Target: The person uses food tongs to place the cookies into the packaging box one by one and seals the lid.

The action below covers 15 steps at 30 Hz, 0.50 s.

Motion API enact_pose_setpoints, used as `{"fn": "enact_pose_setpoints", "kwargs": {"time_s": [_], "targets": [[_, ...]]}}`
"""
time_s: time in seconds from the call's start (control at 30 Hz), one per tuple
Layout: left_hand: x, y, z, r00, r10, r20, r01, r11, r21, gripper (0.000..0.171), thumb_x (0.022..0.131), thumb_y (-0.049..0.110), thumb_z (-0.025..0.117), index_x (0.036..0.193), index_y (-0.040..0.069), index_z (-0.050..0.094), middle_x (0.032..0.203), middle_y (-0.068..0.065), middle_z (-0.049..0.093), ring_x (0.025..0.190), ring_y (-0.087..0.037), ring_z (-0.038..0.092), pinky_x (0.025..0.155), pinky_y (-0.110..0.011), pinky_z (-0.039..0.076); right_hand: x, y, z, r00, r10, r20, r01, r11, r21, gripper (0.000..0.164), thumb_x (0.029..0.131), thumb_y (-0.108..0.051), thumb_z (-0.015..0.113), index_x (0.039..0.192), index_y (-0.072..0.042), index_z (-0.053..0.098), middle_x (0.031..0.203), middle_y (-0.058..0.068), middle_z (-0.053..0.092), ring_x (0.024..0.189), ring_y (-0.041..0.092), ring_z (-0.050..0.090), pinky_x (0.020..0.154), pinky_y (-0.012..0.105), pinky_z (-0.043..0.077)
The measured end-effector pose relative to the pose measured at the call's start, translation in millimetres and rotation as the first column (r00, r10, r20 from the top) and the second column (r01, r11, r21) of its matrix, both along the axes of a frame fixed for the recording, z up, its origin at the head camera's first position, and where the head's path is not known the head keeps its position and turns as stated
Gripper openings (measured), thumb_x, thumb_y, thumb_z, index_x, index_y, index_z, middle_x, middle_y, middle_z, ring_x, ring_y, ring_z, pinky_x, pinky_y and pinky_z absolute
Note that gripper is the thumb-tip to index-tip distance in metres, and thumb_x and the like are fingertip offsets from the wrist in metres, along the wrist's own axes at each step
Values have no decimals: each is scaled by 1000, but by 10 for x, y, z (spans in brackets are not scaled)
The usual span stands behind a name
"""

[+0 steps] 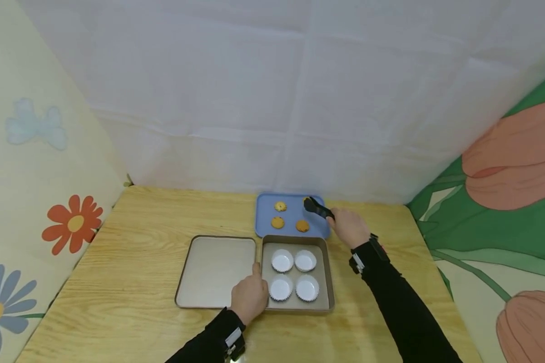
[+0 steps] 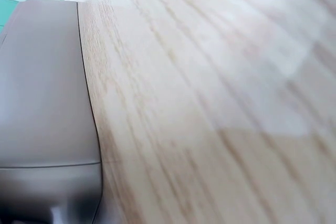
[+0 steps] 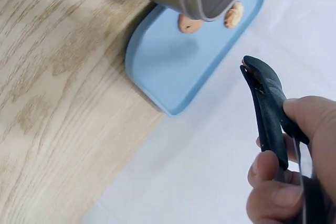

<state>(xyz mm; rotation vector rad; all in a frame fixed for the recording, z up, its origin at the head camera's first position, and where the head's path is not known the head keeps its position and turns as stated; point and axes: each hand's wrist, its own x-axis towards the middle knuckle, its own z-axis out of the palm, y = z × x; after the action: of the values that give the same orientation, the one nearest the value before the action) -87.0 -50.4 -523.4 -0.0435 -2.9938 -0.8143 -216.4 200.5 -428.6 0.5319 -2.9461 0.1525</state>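
In the head view my right hand (image 1: 350,228) grips black-tipped tongs (image 1: 319,207) over the far right of a blue tray (image 1: 290,214). The right wrist view shows the tongs' tips close together, with a sliver of something brown between them. Round cookies (image 1: 277,222) lie on the tray, one partly hidden behind the tongs. My left hand (image 1: 250,297) holds the left rim of a square metal baking pan (image 1: 329,277), one finger pointing forward. Inside the pan sit several white fluted cups (image 1: 307,288) in two rows. Only the pan's wall (image 2: 42,87) shows in the left wrist view.
A flat metal lid or shallow tray (image 1: 215,272) lies just left of the pan. All stand on a wooden table (image 1: 131,267). A white cloth (image 1: 209,101) hangs behind the blue tray, and painted panels (image 1: 490,227) flank both sides.
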Motion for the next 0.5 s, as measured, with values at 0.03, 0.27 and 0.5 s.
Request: {"fn": "enact_pose_setpoints", "kwargs": {"time_s": [0.03, 0.27, 0.5], "targets": [[1, 2, -6, 1000, 1, -3, -1, 1000, 0, 40, 85, 13, 48, 120, -5, 45, 53, -8, 51, 41, -23, 47, 37, -36, 33, 39, 15, 14, 1000, 7, -12, -7, 1000, -17, 19, 89, -21, 58, 95, -3, 63, 62, 6, 51, 46, 16, 42, 45, 30, 31], [-7, -7, -5, 1000, -2, 20, 2, 1000, -2, 42, 86, 14, 47, 122, -5, 44, 54, -9, 52, 43, -24, 49, 38, -38, 34, 398, 116, 97, 997, 22, -77, -25, 999, -36, 17, 88, -22, 60, 91, -6, 61, 58, 3, 48, 43, 13, 38, 42, 28, 29], [-36, -20, 10, 999, -9, 36, 8, 1000, 7, 42, 86, 15, 45, 123, -5, 43, 55, -10, 53, 43, -25, 49, 38, -39, 35, 817, 134, 92, 979, 79, -187, -55, 990, 133, 23, 83, -26, 65, 95, -6, 63, 58, 7, 52, 39, 12, 38, 35, 27, 27]]}}
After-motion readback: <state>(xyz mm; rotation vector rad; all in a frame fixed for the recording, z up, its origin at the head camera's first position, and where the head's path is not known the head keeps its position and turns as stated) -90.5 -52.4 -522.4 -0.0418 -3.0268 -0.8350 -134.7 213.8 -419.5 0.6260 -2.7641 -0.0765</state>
